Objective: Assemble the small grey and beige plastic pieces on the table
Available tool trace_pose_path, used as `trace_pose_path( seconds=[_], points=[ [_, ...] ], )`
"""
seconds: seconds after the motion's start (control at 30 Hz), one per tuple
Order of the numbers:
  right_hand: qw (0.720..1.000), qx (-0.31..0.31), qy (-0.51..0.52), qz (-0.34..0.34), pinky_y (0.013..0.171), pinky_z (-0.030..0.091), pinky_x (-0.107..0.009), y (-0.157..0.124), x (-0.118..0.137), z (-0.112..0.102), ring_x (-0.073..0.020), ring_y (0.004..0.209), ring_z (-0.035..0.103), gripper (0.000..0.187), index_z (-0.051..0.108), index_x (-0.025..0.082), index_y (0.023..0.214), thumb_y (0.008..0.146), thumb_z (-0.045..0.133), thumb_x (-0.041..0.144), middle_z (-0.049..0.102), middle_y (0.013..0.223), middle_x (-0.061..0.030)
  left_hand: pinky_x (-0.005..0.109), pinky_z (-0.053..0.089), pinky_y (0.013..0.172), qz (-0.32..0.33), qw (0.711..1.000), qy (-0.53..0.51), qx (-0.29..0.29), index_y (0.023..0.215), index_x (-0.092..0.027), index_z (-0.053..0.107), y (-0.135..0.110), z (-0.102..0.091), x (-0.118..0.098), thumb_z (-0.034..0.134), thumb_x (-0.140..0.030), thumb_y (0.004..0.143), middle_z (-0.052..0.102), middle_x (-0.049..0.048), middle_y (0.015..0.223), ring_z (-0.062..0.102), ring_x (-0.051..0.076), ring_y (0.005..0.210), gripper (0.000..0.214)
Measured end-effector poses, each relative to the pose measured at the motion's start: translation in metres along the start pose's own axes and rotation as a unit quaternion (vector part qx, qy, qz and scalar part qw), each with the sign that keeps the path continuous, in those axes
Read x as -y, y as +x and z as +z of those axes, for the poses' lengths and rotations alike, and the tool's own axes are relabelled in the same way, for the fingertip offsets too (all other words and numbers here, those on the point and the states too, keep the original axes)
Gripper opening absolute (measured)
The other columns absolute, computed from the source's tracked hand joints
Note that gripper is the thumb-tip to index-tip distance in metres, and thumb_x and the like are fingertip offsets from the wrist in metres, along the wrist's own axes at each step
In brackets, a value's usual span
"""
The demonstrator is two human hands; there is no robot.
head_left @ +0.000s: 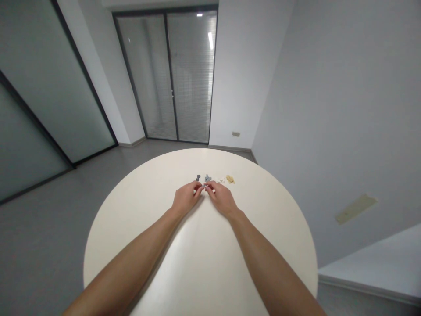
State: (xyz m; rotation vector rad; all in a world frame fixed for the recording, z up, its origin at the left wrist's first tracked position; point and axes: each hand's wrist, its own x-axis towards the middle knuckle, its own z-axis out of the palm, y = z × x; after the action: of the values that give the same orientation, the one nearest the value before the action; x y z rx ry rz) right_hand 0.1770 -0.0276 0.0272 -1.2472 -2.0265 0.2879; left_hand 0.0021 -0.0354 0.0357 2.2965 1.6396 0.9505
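Note:
My left hand (pixel 187 198) and my right hand (pixel 221 197) meet over the table's middle, fingertips almost touching. Both are closed in a pinch on a small grey piece (pixel 203 186), too tiny to tell its kind. Just beyond the fingers lie small piles of pieces: dark grey pieces (pixel 198 177) by my left hand and blue-grey pieces (pixel 208 177) between the hands. White pieces (pixel 221 181) are spread behind my right hand, partly hidden by it. Tan pieces (pixel 230 179) form a pile farther right.
All of this rests on a round white table (pixel 210 272). Past its far edge are a glass door with blinds (pixel 192 79) and a white wall (pixel 335 109) on the right. Frosted glass panels (pixel 66 96) stand to the left over a grey floor (pixel 49 237).

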Motion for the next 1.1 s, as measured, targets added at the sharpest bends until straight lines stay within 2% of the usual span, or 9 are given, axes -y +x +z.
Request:
trace_pose_path(
  seconds=[0.33, 1.1],
  points=[
    [1.0, -0.01, 0.001, 0.011, 0.078, 0.046, -0.027, -0.0004, -0.0018, 0.0009, -0.0166, 0.089, 0.064, 0.019, 0.062, 0.026, 0.111, 0.099, 0.049, 0.032, 0.072, 0.098, -0.0021, 0.027, 0.046, 0.073, 0.008, 1.0, 0.001, 0.007, 0.102, -0.026, 0.066, 0.0007, 0.0011, 0.0016, 0.049, -0.038, 0.095, 0.074, 0.0, 0.098, 0.068, 0.017, 0.084, 0.022],
    [1.0, -0.003, -0.011, 0.017, 0.081, 0.046, -0.028, -0.0006, -0.0028, -0.0002, -0.018, 0.093, 0.065, 0.024, 0.063, 0.026, 0.116, 0.098, 0.048, 0.03, 0.071, 0.107, -0.0038, 0.027, 0.048, 0.075, 0.024, 0.999, -0.01, 0.018, 0.102, -0.027, 0.068, -0.0002, 0.0001, 0.0001, 0.05, -0.037, 0.094, 0.075, 0.0001, 0.098, 0.068, 0.018, 0.087, 0.022]
  ],
)
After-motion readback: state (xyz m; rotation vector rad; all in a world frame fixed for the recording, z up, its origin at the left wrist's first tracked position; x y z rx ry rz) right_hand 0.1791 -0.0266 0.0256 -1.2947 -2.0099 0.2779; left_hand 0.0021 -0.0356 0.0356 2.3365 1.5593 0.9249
